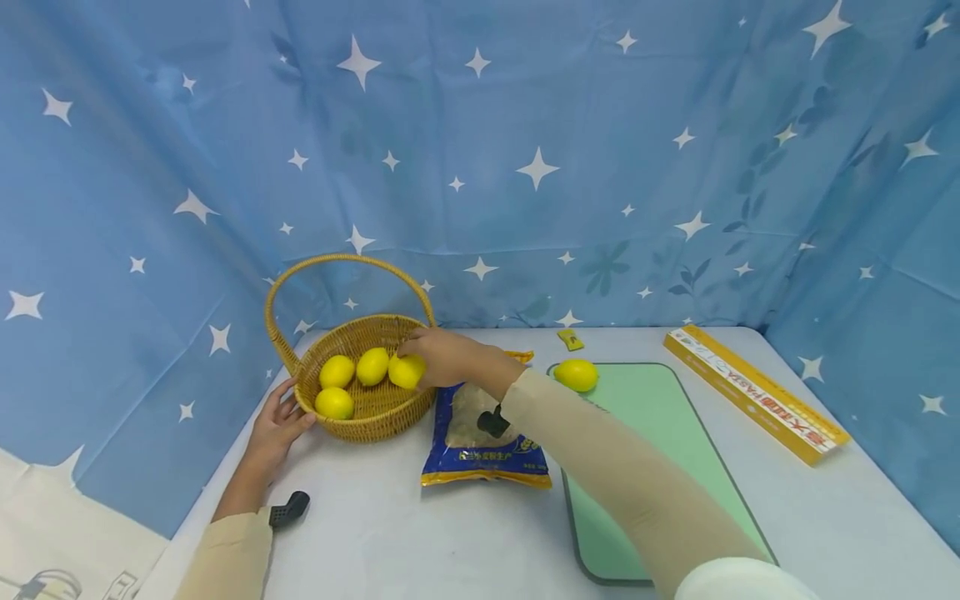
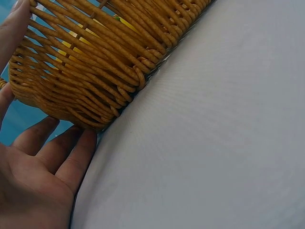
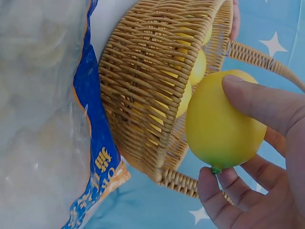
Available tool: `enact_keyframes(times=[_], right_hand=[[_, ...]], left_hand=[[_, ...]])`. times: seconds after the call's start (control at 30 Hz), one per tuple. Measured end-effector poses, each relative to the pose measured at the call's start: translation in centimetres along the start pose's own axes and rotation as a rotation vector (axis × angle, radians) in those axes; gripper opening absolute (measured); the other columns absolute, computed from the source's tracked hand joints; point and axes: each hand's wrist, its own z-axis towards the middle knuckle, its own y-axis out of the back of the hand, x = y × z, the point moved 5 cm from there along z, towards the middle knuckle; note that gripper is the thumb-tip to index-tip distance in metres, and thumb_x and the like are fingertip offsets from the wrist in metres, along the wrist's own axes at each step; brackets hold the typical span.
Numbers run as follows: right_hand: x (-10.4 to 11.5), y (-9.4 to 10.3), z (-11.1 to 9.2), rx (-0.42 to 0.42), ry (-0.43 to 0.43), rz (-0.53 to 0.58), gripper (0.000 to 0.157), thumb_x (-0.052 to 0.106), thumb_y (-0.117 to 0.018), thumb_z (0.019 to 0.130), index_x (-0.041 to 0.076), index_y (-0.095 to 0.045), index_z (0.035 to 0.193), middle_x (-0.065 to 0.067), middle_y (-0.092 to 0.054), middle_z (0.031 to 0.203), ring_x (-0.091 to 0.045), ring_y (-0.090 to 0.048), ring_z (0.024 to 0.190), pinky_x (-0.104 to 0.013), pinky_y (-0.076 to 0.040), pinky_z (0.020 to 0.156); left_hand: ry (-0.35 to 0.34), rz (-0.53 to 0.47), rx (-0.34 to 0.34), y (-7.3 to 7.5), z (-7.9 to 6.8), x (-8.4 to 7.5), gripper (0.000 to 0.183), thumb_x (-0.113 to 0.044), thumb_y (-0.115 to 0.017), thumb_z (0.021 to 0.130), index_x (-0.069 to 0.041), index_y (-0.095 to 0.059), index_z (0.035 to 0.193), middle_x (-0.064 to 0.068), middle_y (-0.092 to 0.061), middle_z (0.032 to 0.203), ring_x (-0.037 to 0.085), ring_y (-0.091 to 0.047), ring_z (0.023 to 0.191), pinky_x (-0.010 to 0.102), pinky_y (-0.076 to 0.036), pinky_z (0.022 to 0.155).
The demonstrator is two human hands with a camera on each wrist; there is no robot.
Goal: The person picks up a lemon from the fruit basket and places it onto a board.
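Observation:
My right hand (image 1: pixel 446 357) holds a yellow lemon (image 3: pixel 221 121) over the right side of the wicker basket (image 1: pixel 382 427), thumb on one side and fingers on the other. In the right wrist view, the lemon's green-tipped end points toward the fingers. Inside the basket lie three more lemons (image 1: pixel 372 367). My left hand (image 1: pixel 272 432) is at the basket's left side. In the left wrist view its spread fingers (image 2: pixel 76 160) touch the outer weave, the thumb lying higher up against it.
Right of the basket lies a blue, clear-windowed food bag (image 1: pixel 486 454), under my right forearm. A green cutting board (image 1: pixel 660 467) has another lemon (image 1: pixel 577 375) at its far left corner. Behind is a small yellow packet (image 1: pixel 571 339); a long pasta box (image 1: pixel 753 392) lies farther right.

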Motion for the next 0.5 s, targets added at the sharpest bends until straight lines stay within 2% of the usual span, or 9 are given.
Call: enact_keyframes(times=[0.4,0.5], right_hand=[[-1.1,0.8,-2.5,-0.007,-0.009,0.001,0.063,0.029,-0.078,0.084,0.019,-0.052,0.141,-0.005,-0.044,0.143,-0.024,-0.042,0.131,-0.035,-0.041,0.103],[-1.5,0.8,-3.3,-0.015,-0.008,-0.004,0.063,0.027,-0.078,0.083,0.019,-0.052,0.141,-0.004,-0.046,0.139,-0.022,-0.045,0.127,-0.035,-0.042,0.101]], left_hand=[[-0.014,0.020,-0.002,0.0,0.1,0.1,0.080,-0.013,-0.068,0.093,-0.029,-0.020,0.155,0.021,-0.015,0.159,0.035,-0.024,0.143,0.013,-0.043,0.091],[-0.008,0.021,-0.004,0.0,0.0,0.1,0.081,-0.013,-0.068,0.092,-0.029,-0.020,0.155,0.021,-0.014,0.159,0.036,-0.023,0.143,0.013,-0.043,0.090]])
